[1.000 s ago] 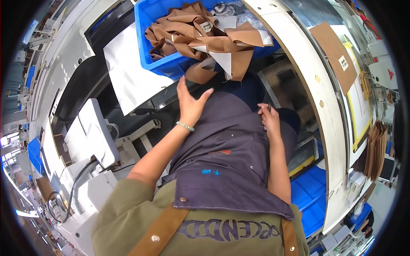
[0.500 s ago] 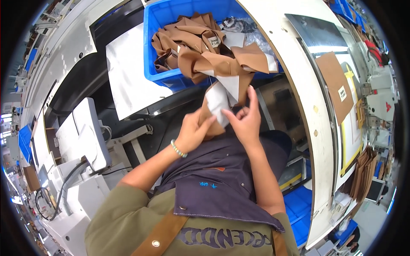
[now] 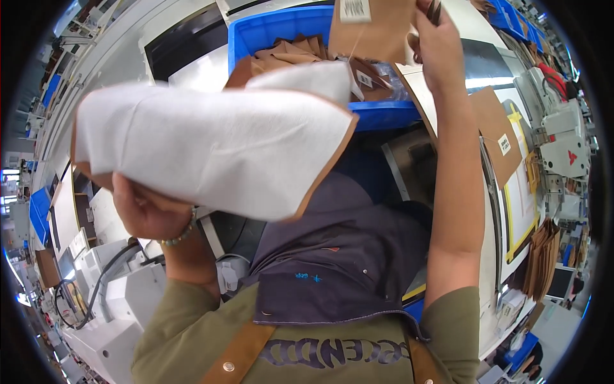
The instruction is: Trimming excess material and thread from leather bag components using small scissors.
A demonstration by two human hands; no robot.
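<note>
My left hand (image 3: 150,211) is closed on the near-left edge of a large brown panel with white backing (image 3: 211,147), its white face up and slightly blurred. High at the far right, my right hand (image 3: 441,51) is closed at the edge of another brown panel (image 3: 377,32) bearing a pale label. A small dark pointed tool (image 3: 435,11), perhaps thread snips, shows at the right fingers. Between the two panels runs a thin thread (image 3: 359,41). Behind them, a blue bin (image 3: 275,25) holds heaped brown pieces (image 3: 291,54), partly hidden by the white panel.
A brown labelled panel (image 3: 495,137) lies on the right-hand worktable beside a yellow-edged template (image 3: 521,205). Stacked brown pieces (image 3: 542,259) hang farther down that side. White machine housings (image 3: 118,281) and a black cable (image 3: 102,269) stand at the left.
My hands have moved apart: the left toward the left with the white-backed panel, now spread out, the right up and away over the bin with a brown panel. The pieces were bunched together before.
</note>
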